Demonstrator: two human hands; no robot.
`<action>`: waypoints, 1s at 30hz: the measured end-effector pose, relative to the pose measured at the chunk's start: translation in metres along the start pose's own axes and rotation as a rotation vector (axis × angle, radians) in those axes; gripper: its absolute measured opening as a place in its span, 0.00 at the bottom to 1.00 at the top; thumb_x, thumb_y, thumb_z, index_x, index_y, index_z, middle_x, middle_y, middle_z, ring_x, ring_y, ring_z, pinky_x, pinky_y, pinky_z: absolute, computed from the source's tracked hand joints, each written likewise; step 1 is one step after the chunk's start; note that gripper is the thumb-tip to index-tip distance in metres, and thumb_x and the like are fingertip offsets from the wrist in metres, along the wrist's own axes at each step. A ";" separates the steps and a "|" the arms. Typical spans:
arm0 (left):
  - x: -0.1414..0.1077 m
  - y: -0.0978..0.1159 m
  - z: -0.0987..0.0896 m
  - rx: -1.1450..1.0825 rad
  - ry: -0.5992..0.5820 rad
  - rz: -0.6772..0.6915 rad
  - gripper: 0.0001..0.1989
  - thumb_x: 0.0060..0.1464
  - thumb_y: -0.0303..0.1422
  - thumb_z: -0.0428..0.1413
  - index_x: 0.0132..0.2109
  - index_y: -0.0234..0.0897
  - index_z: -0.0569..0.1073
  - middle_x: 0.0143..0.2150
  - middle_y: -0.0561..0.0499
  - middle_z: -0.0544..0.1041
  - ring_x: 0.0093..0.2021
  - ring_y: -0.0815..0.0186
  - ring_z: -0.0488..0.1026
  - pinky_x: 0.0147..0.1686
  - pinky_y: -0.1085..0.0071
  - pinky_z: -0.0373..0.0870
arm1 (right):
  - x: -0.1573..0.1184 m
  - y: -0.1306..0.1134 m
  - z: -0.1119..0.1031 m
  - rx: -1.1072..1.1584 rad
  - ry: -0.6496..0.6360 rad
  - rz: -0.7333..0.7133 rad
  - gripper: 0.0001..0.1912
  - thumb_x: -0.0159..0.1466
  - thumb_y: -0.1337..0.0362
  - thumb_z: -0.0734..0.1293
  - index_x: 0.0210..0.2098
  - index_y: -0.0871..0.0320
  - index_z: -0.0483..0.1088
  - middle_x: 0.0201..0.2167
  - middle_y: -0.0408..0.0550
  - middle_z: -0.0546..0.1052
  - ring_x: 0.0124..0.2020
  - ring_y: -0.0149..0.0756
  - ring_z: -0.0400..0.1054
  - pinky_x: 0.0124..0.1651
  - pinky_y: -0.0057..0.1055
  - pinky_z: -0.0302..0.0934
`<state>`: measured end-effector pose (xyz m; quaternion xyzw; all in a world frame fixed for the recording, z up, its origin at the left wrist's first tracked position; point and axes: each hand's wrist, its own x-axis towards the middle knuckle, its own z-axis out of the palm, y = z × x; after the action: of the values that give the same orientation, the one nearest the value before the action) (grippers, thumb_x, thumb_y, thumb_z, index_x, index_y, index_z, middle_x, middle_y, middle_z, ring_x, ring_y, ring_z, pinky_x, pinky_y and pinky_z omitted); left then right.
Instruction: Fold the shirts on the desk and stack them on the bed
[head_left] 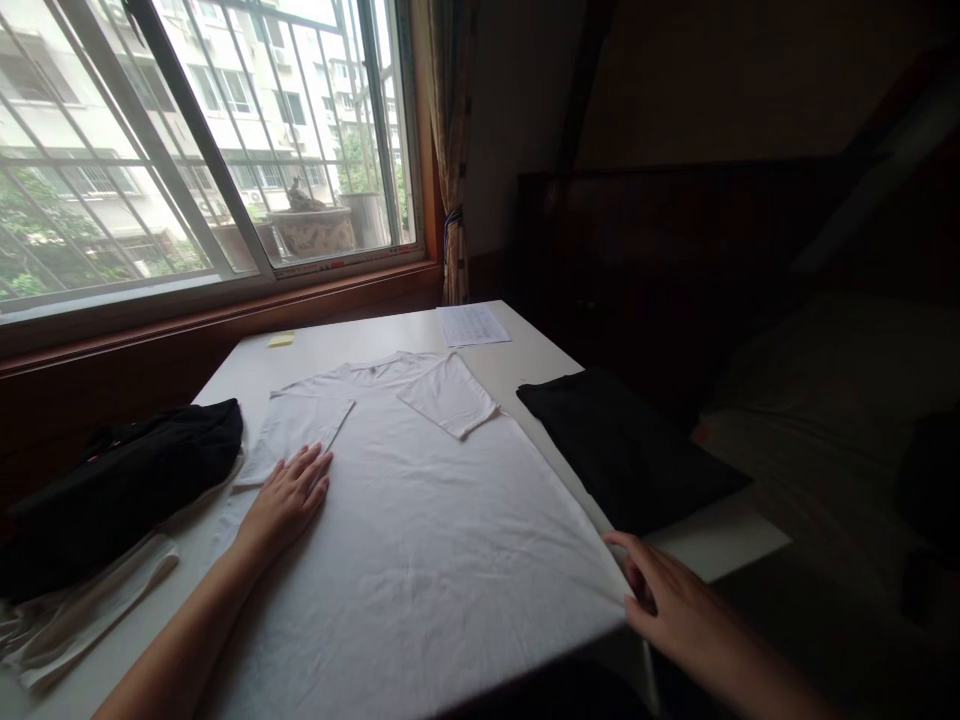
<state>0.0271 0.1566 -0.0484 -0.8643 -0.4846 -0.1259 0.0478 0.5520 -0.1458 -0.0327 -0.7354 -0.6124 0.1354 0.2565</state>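
A white T-shirt (442, 520) lies spread over the table, its neckline at the far end and both short sleeves folded inward over the body. My left hand (292, 490) rests flat on the shirt beside the left sleeve (304, 430), fingers stretched out. At the near right corner, my right hand (660, 595) has its fingers curled at the shirt's side edge, with thumb and fingertips on the fabric. Part of that grip is hidden behind the hand. The near hem runs toward the table's front edge, and the cloth shows light wrinkles.
Folded black cloth (630, 445) lies along the right side of the white table (720, 540). Black garments (150, 480) are heaped at left above pale cloth (97, 610). Printed paper (472, 325) and yellow sticky notes (281, 340) sit at the far end, below a barred window (247, 130).
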 end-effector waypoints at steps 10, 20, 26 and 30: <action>0.000 0.001 -0.006 -0.049 0.072 0.037 0.24 0.68 0.42 0.44 0.64 0.40 0.72 0.71 0.42 0.67 0.72 0.53 0.62 0.71 0.49 0.59 | 0.006 0.001 -0.020 0.500 -0.211 0.190 0.25 0.56 0.56 0.69 0.53 0.48 0.70 0.36 0.46 0.76 0.33 0.41 0.76 0.37 0.37 0.70; -0.004 0.067 -0.060 -0.272 0.090 0.235 0.16 0.70 0.35 0.47 0.56 0.42 0.76 0.52 0.45 0.81 0.51 0.59 0.79 0.53 0.59 0.77 | 0.026 -0.049 -0.039 0.884 -0.407 0.241 0.29 0.59 0.53 0.72 0.59 0.46 0.67 0.47 0.48 0.74 0.39 0.38 0.72 0.32 0.29 0.64; -0.016 0.163 -0.106 -0.391 0.004 0.458 0.16 0.70 0.29 0.49 0.59 0.45 0.74 0.42 0.50 0.81 0.41 0.65 0.78 0.43 0.67 0.75 | 0.056 -0.093 -0.027 1.148 -0.529 0.273 0.27 0.58 0.58 0.76 0.55 0.47 0.69 0.44 0.43 0.69 0.33 0.27 0.65 0.28 0.23 0.55; -0.027 0.211 -0.116 -0.393 -0.076 0.564 0.19 0.68 0.29 0.51 0.63 0.47 0.70 0.40 0.51 0.81 0.38 0.63 0.77 0.41 0.65 0.75 | 0.080 -0.117 -0.006 1.215 -0.589 0.276 0.23 0.56 0.59 0.78 0.49 0.51 0.72 0.40 0.41 0.66 0.30 0.23 0.60 0.27 0.22 0.51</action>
<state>0.1733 -0.0008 0.0644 -0.9611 -0.1943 -0.1663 -0.1047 0.4749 -0.0555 0.0445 -0.4650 -0.3726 0.6803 0.4268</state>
